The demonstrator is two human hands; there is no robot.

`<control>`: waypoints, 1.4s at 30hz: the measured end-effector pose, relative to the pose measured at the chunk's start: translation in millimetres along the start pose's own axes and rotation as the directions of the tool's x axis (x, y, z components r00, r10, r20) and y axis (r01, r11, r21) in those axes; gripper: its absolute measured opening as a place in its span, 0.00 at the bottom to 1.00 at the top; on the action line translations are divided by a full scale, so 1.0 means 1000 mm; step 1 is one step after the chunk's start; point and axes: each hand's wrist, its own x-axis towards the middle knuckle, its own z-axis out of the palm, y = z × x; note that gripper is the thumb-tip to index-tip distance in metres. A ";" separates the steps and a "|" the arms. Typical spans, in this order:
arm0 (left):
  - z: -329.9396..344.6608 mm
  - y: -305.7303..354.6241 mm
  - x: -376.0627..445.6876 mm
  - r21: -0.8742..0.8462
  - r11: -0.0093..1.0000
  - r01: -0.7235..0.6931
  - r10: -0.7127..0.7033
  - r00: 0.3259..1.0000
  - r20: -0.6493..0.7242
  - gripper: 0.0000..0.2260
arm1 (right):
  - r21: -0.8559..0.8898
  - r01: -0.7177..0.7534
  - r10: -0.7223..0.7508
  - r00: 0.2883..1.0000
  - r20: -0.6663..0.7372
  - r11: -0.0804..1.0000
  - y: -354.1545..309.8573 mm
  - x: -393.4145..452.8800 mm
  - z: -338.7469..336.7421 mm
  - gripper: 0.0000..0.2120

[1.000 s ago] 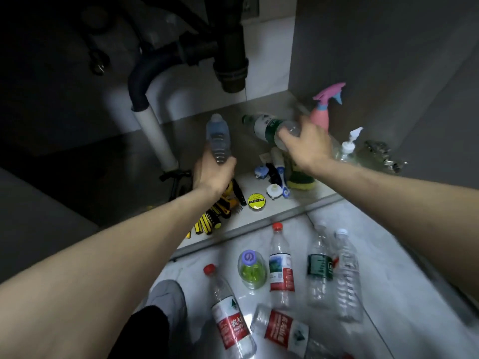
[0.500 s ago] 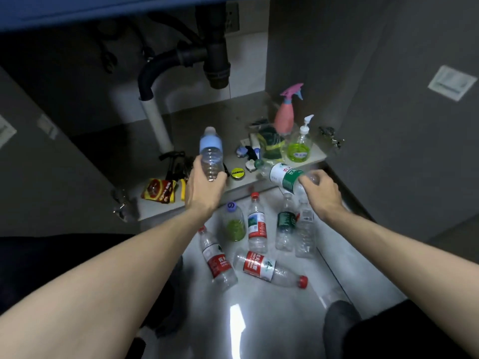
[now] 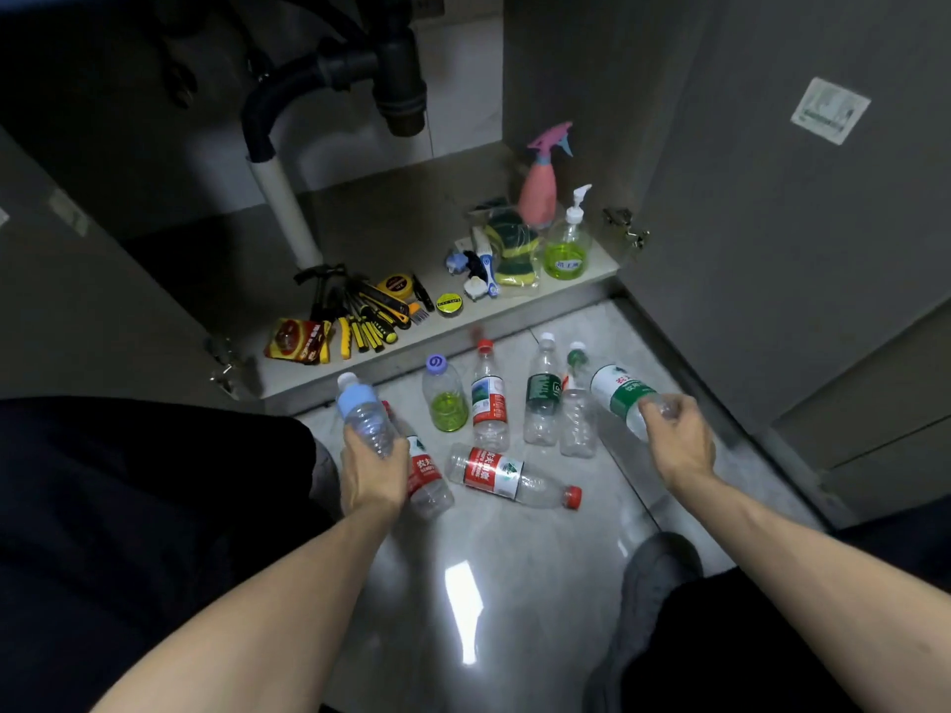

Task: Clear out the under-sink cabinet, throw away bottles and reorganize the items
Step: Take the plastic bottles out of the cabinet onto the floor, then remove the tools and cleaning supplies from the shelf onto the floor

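My left hand point(image 3: 371, 473) grips the blue-capped bottle point(image 3: 365, 416) upright; my right hand point(image 3: 679, 445) grips the green-label bottle point(image 3: 620, 393), tilted toward the standing red-capped bottle point(image 3: 488, 398).

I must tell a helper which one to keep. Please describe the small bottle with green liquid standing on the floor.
Look at the grey tiled floor before the open under-sink cabinet, at the standing clear plastic bottles. The leftmost, a short rounded bottle, is it: alone it has a purple cap and green liquid at the bottom.
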 end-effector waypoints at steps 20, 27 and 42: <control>0.063 -0.073 0.024 0.031 0.948 0.318 -0.312 0.904 0.292 0.38 | -0.431 -0.239 0.395 0.862 0.318 0.870 0.058 -0.005 0.067 0.32; 0.067 -0.071 0.028 0.107 0.941 0.320 -0.338 0.895 0.292 0.41 | -0.467 -0.231 0.401 0.863 0.307 0.854 0.060 0.002 0.074 0.31; 0.034 -0.010 0.042 0.183 0.978 0.096 -0.127 0.978 0.166 0.23 | -0.202 0.186 -0.129 0.955 0.267 0.961 -0.051 -0.023 0.094 0.26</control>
